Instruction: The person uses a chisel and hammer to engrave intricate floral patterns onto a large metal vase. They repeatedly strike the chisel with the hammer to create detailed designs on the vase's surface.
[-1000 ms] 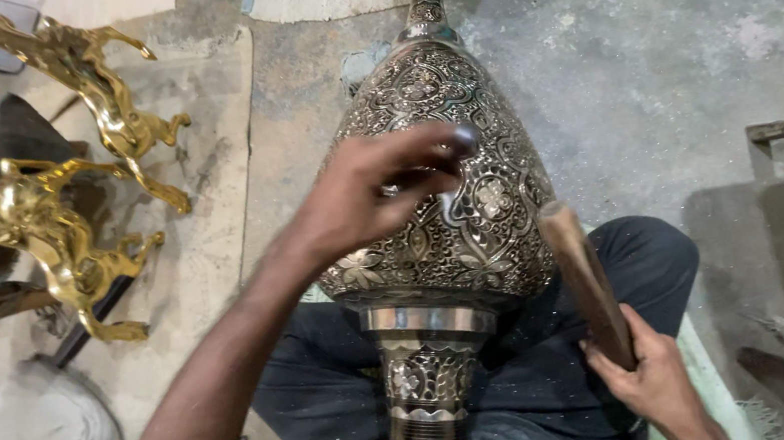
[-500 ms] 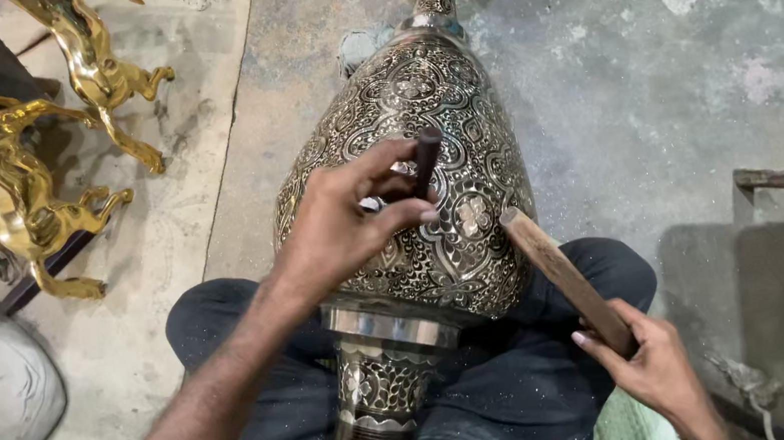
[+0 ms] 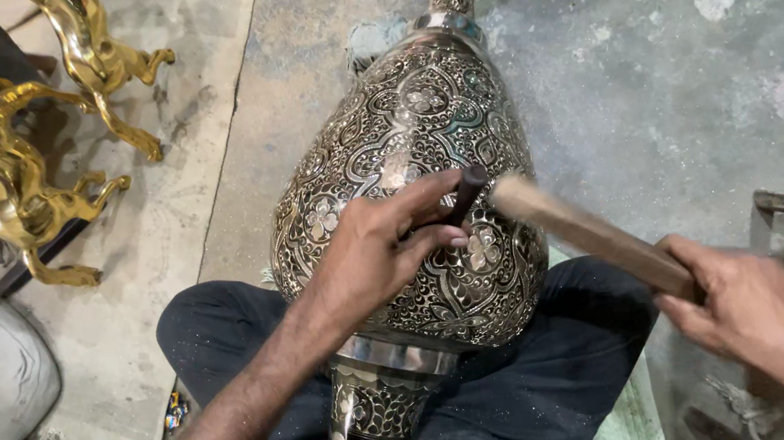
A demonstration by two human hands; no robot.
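Engraved metal vase (image 3: 407,178) across lap, centre frame; left hand (image 3: 380,247) fingers clamped on chisel (image 3: 465,195), right hand (image 3: 758,313) gripping wooden mallet (image 3: 586,235), now swung down onto chisel head, mid-strike.

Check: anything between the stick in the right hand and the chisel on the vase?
Nothing visible. The stick in the right hand reaches the top of the chisel, which the left hand pinches against the vase. Its fingers sit below the chisel's top.
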